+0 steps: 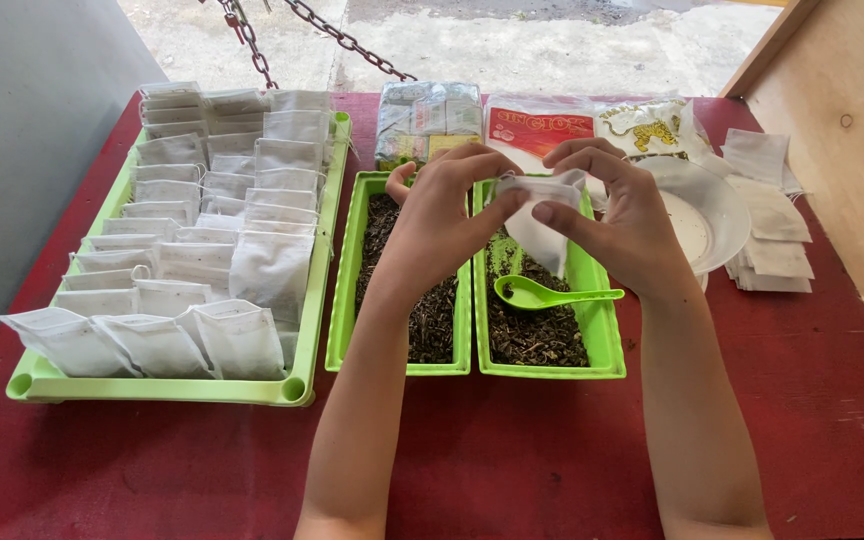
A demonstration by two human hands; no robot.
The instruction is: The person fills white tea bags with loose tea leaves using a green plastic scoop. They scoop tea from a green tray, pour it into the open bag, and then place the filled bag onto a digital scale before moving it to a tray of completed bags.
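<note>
Trays number three, all green plastic. On the left, one wide tray (317,300) is packed with filled white bags (207,220) laid in overlapping rows (too many and too overlapped to be counted exactly). Two narrow trays are set side by side at the centre: the left narrow tray (344,300) and the right narrow tray (604,330), each filled with dark loose tea leaves (532,335). One green spoon (542,294) is laid on the leaves in the right narrow tray. Three packets (542,125) are lined up behind the narrow trays. One white plate (717,215) is seen at the right, and beside it one small stack of empty bags (767,225).

One white bag (542,215) is held above the right narrow tray, between both hands. Its top edge is pinched by the left hand (442,225) with thumb and fingers closed on it, and the same edge is gripped from the other side by the right hand (627,220), fingers curled over it.

Everything is set on a dark red table (512,450), worn in places. A grey wall is seen at the left, a wooden panel at the right, and a chain (347,40) over pale ground behind.
</note>
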